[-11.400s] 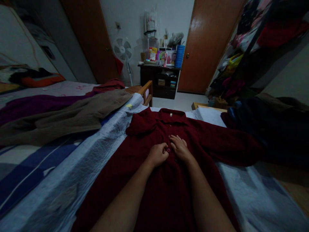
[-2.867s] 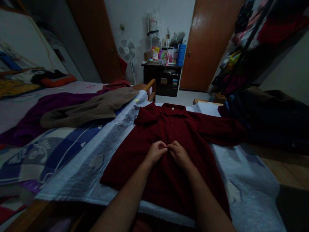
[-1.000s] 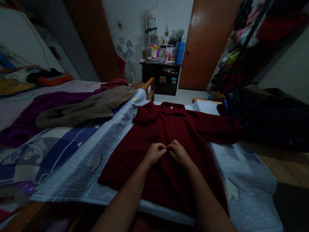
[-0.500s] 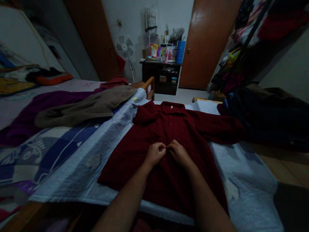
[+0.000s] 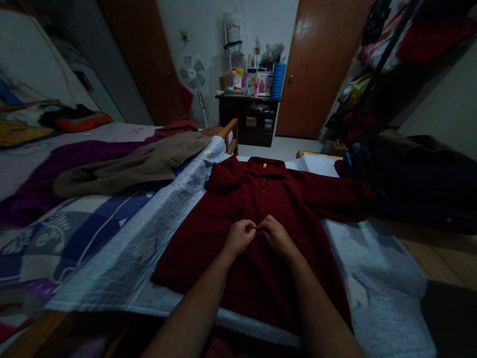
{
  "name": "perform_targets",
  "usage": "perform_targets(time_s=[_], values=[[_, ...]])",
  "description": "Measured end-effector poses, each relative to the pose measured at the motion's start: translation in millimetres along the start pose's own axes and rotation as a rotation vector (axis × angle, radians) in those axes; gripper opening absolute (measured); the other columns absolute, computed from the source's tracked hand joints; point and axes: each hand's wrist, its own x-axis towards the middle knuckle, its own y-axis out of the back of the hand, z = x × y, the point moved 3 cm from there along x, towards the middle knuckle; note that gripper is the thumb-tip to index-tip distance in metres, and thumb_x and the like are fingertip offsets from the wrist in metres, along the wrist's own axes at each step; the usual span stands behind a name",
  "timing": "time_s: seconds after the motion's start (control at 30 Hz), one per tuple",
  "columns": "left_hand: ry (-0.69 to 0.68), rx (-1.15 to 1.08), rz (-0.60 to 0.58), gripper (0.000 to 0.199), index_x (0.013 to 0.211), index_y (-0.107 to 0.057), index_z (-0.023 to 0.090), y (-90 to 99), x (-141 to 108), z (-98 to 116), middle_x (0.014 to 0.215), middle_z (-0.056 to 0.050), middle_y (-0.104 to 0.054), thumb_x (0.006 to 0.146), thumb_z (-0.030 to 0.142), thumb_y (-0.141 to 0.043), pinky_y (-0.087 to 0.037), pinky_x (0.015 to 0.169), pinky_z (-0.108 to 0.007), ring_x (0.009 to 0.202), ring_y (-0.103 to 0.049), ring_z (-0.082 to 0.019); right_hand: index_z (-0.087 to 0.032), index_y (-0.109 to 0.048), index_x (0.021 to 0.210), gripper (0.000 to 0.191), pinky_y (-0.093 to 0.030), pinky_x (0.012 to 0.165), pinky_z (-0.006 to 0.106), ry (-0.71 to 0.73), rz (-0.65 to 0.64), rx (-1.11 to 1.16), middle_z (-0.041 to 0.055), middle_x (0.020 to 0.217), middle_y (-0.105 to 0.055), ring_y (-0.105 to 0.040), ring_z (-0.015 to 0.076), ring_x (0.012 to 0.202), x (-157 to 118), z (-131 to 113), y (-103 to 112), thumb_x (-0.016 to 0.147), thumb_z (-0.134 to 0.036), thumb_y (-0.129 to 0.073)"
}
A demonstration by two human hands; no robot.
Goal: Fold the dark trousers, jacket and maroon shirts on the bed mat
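Observation:
A dark red button-up shirt [image 5: 283,199] lies spread face up, its collar at the far end and one sleeve stretched out to the right. My left hand [image 5: 240,237] pinches the shirt's front placket near the middle of the body. Close beside it, my right hand [image 5: 275,234] pinches the same strip of cloth, fingertips almost meeting the left ones. A small fold of the cloth shows between them; any button there is too small to make out. Above the hands, several small buttons run up toward the collar.
Beneath the shirt is a light blue quilted cover [image 5: 376,268]. A grey-brown garment [image 5: 134,164] and a purple cloth [image 5: 74,164] lie on the bed at left. Dark folded clothes [image 5: 417,179] are piled at right. A fan [image 5: 194,74] and a dark cabinet [image 5: 246,119] stand at the back.
The cloth between my fingertips has shifted slightly, with a small fold now showing below them. Both hands stay at the same spot on the placket.

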Motion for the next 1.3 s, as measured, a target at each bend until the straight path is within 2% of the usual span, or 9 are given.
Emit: perform_targets(time_s=[0.13,0.3,0.43,0.63,0.73,0.97,1.13,1.23,1.3], values=[[-0.003,0.003,-0.071,0.016,0.077,-0.067,0.017,-0.4,1,1,0.074,0.000,-0.066,0.072,0.013,-0.051,-0.041,0.062,-0.021,0.065,-0.056,-0.012,-0.021,-0.064,0.087,0.023,-0.043,0.077,0.027,-0.020,0.036,0.004,0.0019,0.088,-0.054,-0.054,0.0144,0.083,0,0,-1,0.080,-0.004,-0.050],[0.036,0.006,-0.132,0.016,0.082,-0.066,0.016,2.9,3,0,0.071,0.001,-0.064,0.073,0.018,-0.052,-0.039,0.060,-0.022,0.062,-0.053,-0.012,-0.021,-0.055,0.083,0.016,-0.042,0.072,0.028,-0.086,0.198,-0.030,0.0013,0.084,-0.052,-0.051,0.0161,0.078,0,1,3,0.073,-0.008,-0.055],[0.052,-0.044,-0.171,0.014,0.080,-0.064,0.016,5.7,4,0,0.073,0.000,-0.063,0.073,0.021,-0.052,-0.040,0.063,-0.022,0.066,-0.054,-0.013,-0.021,-0.052,0.074,0.013,-0.040,0.069,0.026,-0.063,0.152,0.016,0.0001,0.077,-0.053,-0.051,0.0150,0.073,0,-5,4,0.072,-0.008,-0.052],[0.034,-0.111,-0.183,0.018,0.082,-0.064,0.016,6.8,4,-2,0.079,-0.001,-0.065,0.077,0.025,-0.049,-0.044,0.071,-0.024,0.075,-0.058,-0.015,-0.020,-0.056,0.081,0.008,-0.041,0.068,0.026,-0.072,0.102,0.042,0.0009,0.083,-0.056,-0.052,0.0149,0.075,-1,-11,3,0.076,-0.021,-0.062],[0.019,-0.117,-0.209,0.019,0.081,-0.065,0.017,7.2,4,-4,0.080,-0.001,-0.066,0.080,0.027,-0.048,-0.044,0.073,-0.024,0.078,-0.059,-0.016,-0.021,-0.055,0.081,0.009,-0.041,0.069,0.026,-0.075,0.101,0.035,0.0006,0.084,-0.055,-0.052,0.0148,0.076,-1,-10,1,0.076,-0.020,-0.062],[0.016,-0.076,-0.171,0.022,0.077,-0.066,0.017,6.4,4,0,0.077,-0.001,-0.067,0.081,0.029,-0.049,-0.045,0.070,-0.023,0.076,-0.061,-0.016,-0.021,-0.053,0.079,0.011,-0.040,0.066,0.024,-0.053,0.115,0.109,-0.0010,0.080,-0.053,-0.049,0.0134,0.073,-2,-16,3,0.072,-0.013,-0.055],[0.023,0.075,-0.029,0.015,0.073,-0.066,0.018,0.4,-2,3,0.070,0.000,-0.066,0.078,0.022,-0.053,-0.042,0.064,-0.023,0.066,-0.058,-0.014,-0.021,-0.050,0.074,0.011,-0.039,0.063,0.024,-0.058,0.156,0.065,-0.0019,0.074,-0.052,-0.048,0.0131,0.068,-3,-17,1,0.067,-0.014,-0.054],[-0.017,0.182,-0.007,0.013,0.075,-0.064,0.019,-2.5,-5,7,0.073,-0.001,-0.065,0.078,0.016,-0.053,-0.043,0.068,-0.024,0.069,-0.059,-0.014,-0.021,-0.049,0.071,0.010,-0.039,0.064,0.024,-0.058,0.184,0.019,-0.0019,0.072,-0.051,-0.048,0.0138,0.068,-3,-14,-1,0.065,-0.015,-0.054],[-0.074,0.279,0.031,0.014,0.079,-0.064,0.019,0.5,-6,9,0.082,-0.003,-0.065,0.078,0.012,-0.052,-0.045,0.076,-0.027,0.079,-0.060,-0.017,-0.021,-0.051,0.073,0.011,-0.040,0.067,0.025,-0.058,0.199,0.027,-0.0009,0.074,-0.053,-0.050,0.0146,0.070,-3,-12,-1,0.065,-0.014,-0.052]])
